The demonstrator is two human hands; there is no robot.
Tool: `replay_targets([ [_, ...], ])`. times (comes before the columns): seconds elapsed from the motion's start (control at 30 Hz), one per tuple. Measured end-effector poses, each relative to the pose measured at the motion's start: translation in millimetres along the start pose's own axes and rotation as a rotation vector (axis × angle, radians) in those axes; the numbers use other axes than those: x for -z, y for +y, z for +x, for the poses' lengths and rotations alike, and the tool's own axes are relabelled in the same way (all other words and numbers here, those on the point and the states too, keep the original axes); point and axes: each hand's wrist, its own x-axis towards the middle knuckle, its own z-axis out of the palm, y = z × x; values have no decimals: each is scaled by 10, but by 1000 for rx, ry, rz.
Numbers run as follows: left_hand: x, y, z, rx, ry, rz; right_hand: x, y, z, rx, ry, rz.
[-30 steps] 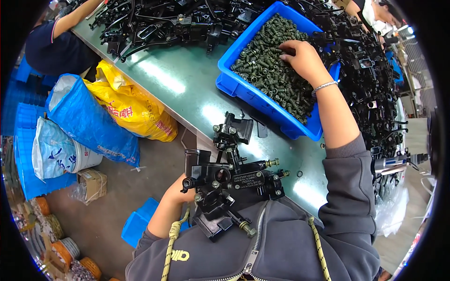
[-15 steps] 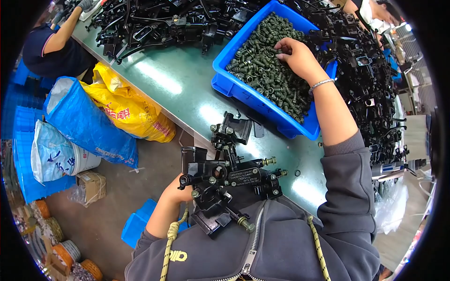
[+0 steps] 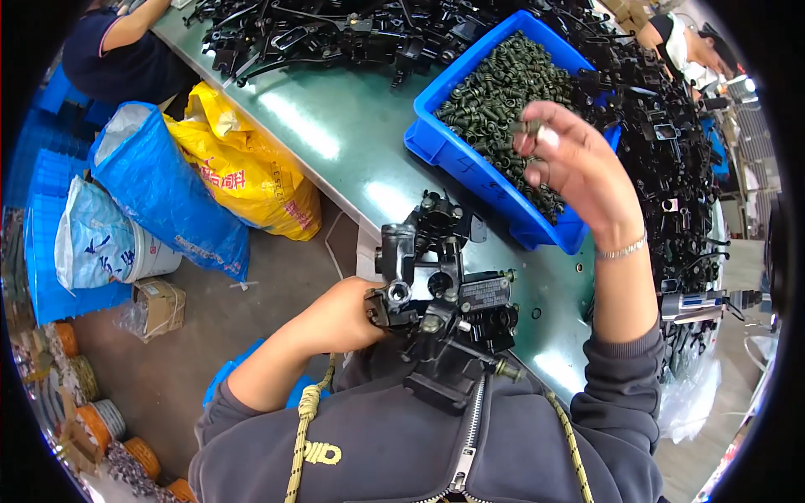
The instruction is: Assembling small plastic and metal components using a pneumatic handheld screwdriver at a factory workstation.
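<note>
My left hand [image 3: 348,314] is closed around a cluster of black brake master cylinders [image 3: 432,323], held in front of my chest; most of its fingers are hidden behind them. Greenish bolts stick out of several cylinders, while the one nearest the hand shows an open round bore. Above the near right side of a blue bin [image 3: 470,172], my right hand [image 3: 591,180] pinches a small greenish bolt [image 3: 530,127] between thumb and fingertips. Many like bolts [image 3: 495,92] fill the bin.
Black lever parts [image 3: 335,38] are heaped along the far side and right of the green table [image 3: 314,126]. Yellow [image 3: 268,189] and blue [image 3: 168,193] sacks stand left of the table, near a cardboard box [image 3: 159,306]. Other people [image 3: 113,67] work at far left and right.
My right hand has risen out of the bolts and come back toward me with a bolt. My left hand has lifted and turned the cylinders, bringing an open bore upward.
</note>
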Motion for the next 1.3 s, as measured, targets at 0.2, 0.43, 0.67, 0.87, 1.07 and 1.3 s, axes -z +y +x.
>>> replay_targets([
  [0.2,8,174,-30,54,11,-5,-827,-271,-324,234,-192,-652],
  [0.43,55,245,-2,200,-98,117,-1046,-277,-279,545,-425,-997],
  [0.67,-9,90,2,48,-12,101,-1173,-281,-305,660,-459,-1227],
  [0.87,-19,43,19,-19,24,114,-1249,-273,-332,641,-434,-1322],
  [1.07,32,146,14,97,-59,147,-1336,-257,-395,596,-379,-1457],
  [1.3,7,147,2,-14,-44,105,-1350,-248,-383,512,-404,-1750],
])
